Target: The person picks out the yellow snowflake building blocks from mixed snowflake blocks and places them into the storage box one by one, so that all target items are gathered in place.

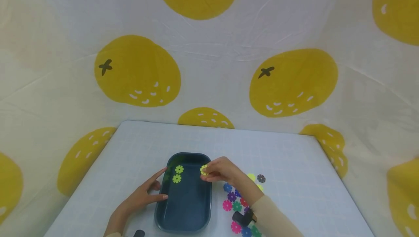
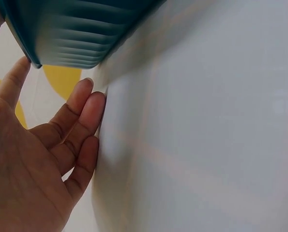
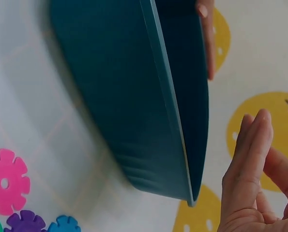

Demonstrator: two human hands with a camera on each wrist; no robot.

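A deep teal tray (image 1: 184, 208) stands on the table, with two yellow-green notched discs (image 1: 179, 169) lying one before the other inside near its far left. My left hand (image 1: 140, 195) touches the tray's left rim with spread index finger and thumb; its other fingers bend loosely below the rim in the left wrist view. Over the tray's far right rim, my right hand (image 1: 224, 171) pinches another yellow-green notched disc (image 1: 203, 170) between thumb and fingertips. That disc is hidden behind the fingers in the right wrist view, where the hand (image 3: 248, 179) appears beyond the tray's edge.
Right of the tray lies a loose group of notched discs in several colours, among them a pink one (image 1: 227, 205), a green one (image 1: 237, 206) and a dark one (image 1: 261, 178). My right forearm crosses over part of it. A fruit-print cloth (image 1: 212, 69) rises behind the table (image 1: 278, 157).
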